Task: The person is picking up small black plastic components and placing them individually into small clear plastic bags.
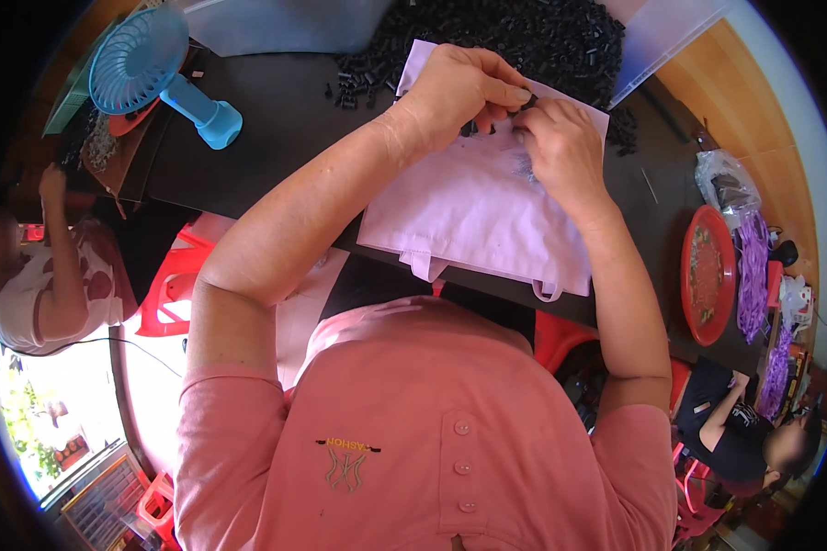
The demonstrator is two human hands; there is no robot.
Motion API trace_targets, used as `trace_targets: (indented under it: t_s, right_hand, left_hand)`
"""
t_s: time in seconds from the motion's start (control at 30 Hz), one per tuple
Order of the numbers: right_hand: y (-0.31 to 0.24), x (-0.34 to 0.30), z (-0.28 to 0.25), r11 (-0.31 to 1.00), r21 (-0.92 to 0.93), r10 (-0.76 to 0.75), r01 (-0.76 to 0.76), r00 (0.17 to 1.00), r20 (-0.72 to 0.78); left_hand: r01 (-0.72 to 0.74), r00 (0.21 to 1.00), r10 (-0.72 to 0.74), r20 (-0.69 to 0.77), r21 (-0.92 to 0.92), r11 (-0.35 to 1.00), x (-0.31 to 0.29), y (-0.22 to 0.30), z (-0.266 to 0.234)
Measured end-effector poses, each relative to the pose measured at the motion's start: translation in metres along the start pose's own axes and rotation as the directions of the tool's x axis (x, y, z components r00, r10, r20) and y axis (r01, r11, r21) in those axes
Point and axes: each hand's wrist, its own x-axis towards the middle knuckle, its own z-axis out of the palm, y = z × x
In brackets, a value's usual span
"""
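The grip of the left hand (455,87) is pinched shut on a small black piece (526,99), thumb and fingers curled together above the lilac cloth bag (473,216); the right hand (560,138) meets it fingertip to fingertip, and its own grip is closed too, though whether on the same piece or on a second one cannot be told. The piece is held just above the upper edge of the bag, close to the heap of small black parts (524,37). For the step in hand, the piece is best kept low over the bag, so that a slip is caught by the cloth, and the wrists are best rested on the dark surface (276,129) for steadiness. Counted from left to right: one blue handheld fan (152,69) is lying on the surface, one lilac bag with two short handles hanging over the near edge is spread out, one heap of black parts too many to count is piled at the far side, and one red round tray (708,275) is standing at the right. Two other people are seen, one at each side.
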Motion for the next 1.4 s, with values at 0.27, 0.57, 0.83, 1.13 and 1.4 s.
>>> trace_targets:
  t_s: [0.27, 0.57, 0.83, 1.13, 1.4]
  right_hand:
    - [0.003, 0.003, -0.014, 0.524, 0.744, 0.550, -0.416, 0.832, 0.078]
    - [-0.007, 0.004, -0.020, 0.476, 0.791, 0.518, -0.384, 0.849, 0.101]
    - [-0.013, 0.005, -0.026, 0.523, 0.767, 0.509, -0.371, 0.858, 0.068]
    - [-0.010, 0.007, -0.036, 0.368, 0.840, 0.584, -0.399, 0.802, 0.125]
    - [-0.013, 0.006, -0.038, 0.242, 0.888, 0.585, -0.390, 0.789, 0.187]
  left_hand:
    - [0.026, 0.999, -0.027, 0.044, 0.026, 0.999, -0.001, 0.000, 0.001]
    - [0.056, 0.994, -0.055, 0.092, -0.005, 0.998, -0.001, -0.007, 0.008]
    - [0.055, 0.993, -0.052, 0.105, -0.027, 0.998, -0.004, -0.003, 0.008]
    - [0.053, 0.990, -0.047, 0.134, -0.046, 0.997, -0.005, -0.002, 0.010]
    - [0.067, 0.989, -0.063, 0.133, -0.028, 0.997, -0.006, -0.003, 0.013]
